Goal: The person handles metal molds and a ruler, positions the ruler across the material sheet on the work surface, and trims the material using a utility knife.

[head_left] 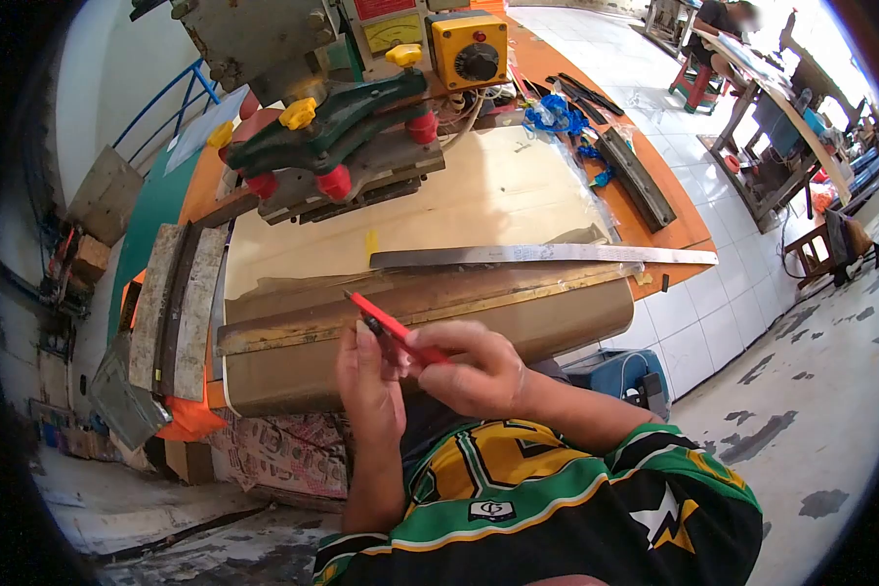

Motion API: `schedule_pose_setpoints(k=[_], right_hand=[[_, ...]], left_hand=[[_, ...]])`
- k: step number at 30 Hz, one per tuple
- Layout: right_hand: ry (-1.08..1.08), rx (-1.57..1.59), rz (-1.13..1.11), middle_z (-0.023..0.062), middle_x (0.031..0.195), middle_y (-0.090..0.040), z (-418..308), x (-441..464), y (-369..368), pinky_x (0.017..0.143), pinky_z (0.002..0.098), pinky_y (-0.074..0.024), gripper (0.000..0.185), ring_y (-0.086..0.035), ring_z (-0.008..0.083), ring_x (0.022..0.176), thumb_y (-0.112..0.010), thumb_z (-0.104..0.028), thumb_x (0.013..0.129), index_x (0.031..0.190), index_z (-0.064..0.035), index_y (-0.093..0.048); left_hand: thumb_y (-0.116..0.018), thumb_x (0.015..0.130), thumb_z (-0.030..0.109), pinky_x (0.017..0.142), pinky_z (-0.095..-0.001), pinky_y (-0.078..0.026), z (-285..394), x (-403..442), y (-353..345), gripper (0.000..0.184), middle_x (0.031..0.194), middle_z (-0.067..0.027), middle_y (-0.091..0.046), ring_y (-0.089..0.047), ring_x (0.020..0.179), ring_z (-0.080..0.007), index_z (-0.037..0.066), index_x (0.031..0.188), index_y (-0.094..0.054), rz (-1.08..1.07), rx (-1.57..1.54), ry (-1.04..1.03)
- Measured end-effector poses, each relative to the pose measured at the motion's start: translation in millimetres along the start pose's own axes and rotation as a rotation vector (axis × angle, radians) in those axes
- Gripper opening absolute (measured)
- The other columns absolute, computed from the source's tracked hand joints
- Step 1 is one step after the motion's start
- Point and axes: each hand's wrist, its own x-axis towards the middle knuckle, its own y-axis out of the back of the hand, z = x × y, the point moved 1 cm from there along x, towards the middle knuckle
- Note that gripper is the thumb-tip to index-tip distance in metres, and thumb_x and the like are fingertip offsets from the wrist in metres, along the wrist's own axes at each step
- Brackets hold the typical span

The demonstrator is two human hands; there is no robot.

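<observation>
Red tool [387,323] slants lengthwise, its far end pointing forward-left.

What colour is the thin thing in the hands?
The thin thing is mostly red, clearest in the head view.

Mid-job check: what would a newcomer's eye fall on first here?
Probably the slim, bright red, stick-like object in the left hand and right hand, mid-view. Then the dark green metal frame with yellow knobs, upper left of centre, and the boxy yellow unit with a black dial just right of it.
</observation>
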Motion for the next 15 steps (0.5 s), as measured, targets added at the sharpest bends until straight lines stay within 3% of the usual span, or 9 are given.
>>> schedule_pose_setpoints(k=[1,3,4,5,7,8,11,12,15], right_hand=[[0.000,-0.001,0.000,0.0221,0.121,-0.061,-0.9,-0.5,-0.8,0.077,0.0341,-0.0599,0.021,-0.070,0.0297,0.094,-0.077,0.002,0.081,0.095,-0.0052,-0.063],[-0.300,0.082,0.204,0.0190,0.113,-0.061,-1.4,-0.1,0.9,0.082,0.0358,-0.0584,0.022,-0.067,0.0330,0.100,-0.074,0.000,0.086,0.102,-0.0028,-0.059],[-0.382,0.112,0.203,0.0167,0.114,-0.060,0.7,0.2,3.0,0.084,0.0321,-0.0570,0.024,-0.065,0.0258,0.108,-0.074,0.002,0.087,0.102,-0.0040,-0.055],[-0.384,0.116,0.197,0.0167,0.114,-0.060,4.7,-3.3,-0.6,0.084,0.0321,-0.0570,0.024,-0.065,0.0258,0.108,-0.074,0.002,0.087,0.102,-0.0040,-0.055],[-0.710,0.523,0.298,0.0104,0.112,-0.059,20.1,-16.7,-14.6,0.083,0.0295,-0.0551,0.027,-0.062,0.0156,0.106,-0.073,-0.002,0.092,0.108,-0.0039,-0.052],[-0.845,0.691,0.201,0.0046,0.112,-0.057,24.2,-21.3,-12.3,0.085,0.0281,-0.0536,0.030,-0.058,0.0090,0.107,-0.073,-0.008,0.095,0.112,-0.0034,-0.049],[-0.861,0.757,0.093,0.0021,0.108,-0.056,36.1,-18.0,-11.7,0.084,0.0277,-0.0529,0.030,-0.058,0.0081,0.104,-0.072,-0.010,0.097,0.113,-0.0029,-0.048],[-0.739,0.688,0.089,0.0051,0.107,-0.061,43.3,-15.9,-14.1,0.082,0.0273,-0.0515,0.027,-0.060,0.0092,0.098,-0.072,-0.013,0.097,0.113,-0.0023,-0.052],[-0.737,0.574,0.079,0.0089,0.106,-0.065,60.4,-9.7,-5.6,0.081,0.0278,-0.0503,0.026,-0.061,0.0120,0.093,-0.072,-0.017,0.097,0.111,-0.0011,-0.056]], left_hand=[[-0.056,0.107,0.031,0.062,-0.0218,-0.041,-4.5,1.1,0.0,0.024,0.091,0.0006,-0.063,-0.056,0.074,-0.0060,0.008,0.116,-0.056,0.000,0.000,0.000],[-0.057,0.107,0.026,0.063,-0.0213,-0.041,-13.5,4.6,-3.8,0.026,0.100,0.0003,-0.064,-0.056,0.078,-0.0056,0.009,0.125,-0.055,-0.006,-0.009,0.030],[-0.059,0.106,0.022,0.071,-0.0229,-0.047,-17.0,8.3,-1.6,0.033,0.117,-0.0040,-0.064,-0.060,0.090,-0.0087,0.007,0.135,-0.052,-0.051,0.000,-0.019],[-0.059,0.106,0.022,0.071,-0.0229,-0.047,-20.2,9.8,-3.6,0.033,0.117,-0.0040,-0.064,-0.060,0.090,-0.0087,0.007,0.135,-0.052,-0.044,-0.002,-0.018],[-0.058,0.106,0.024,0.090,-0.0305,-0.052,-20.5,17.5,-17.4,0.041,0.122,-0.0123,-0.064,-0.063,0.107,-0.0180,0.003,0.140,-0.049,-0.012,0.202,-0.201],[-0.057,0.106,0.024,0.096,-0.0333,-0.052,-25.8,23.0,-15.7,0.043,0.127,-0.0174,-0.063,-0.062,0.115,-0.0220,0.002,0.142,-0.047,-0.053,0.181,-0.209],[-0.056,0.107,0.024,0.098,-0.0346,-0.051,-30.5,35.3,-20.3,0.045,0.128,-0.0189,-0.063,-0.063,0.115,-0.0230,0.000,0.144,-0.045,-0.092,0.070,-0.173],[-0.055,0.107,0.025,0.097,-0.0353,-0.052,-28.1,39.6,-20.7,0.047,0.120,-0.0158,-0.066,-0.065,0.111,-0.0220,0.001,0.146,-0.043,-0.097,0.094,-0.164],[-0.051,0.109,0.027,0.094,-0.0342,-0.052,-31.1,51.7,-11.1,0.048,0.108,-0.0114,-0.067,-0.065,0.102,-0.0187,0.001,0.147,-0.040,-0.057,0.221,-0.256]])
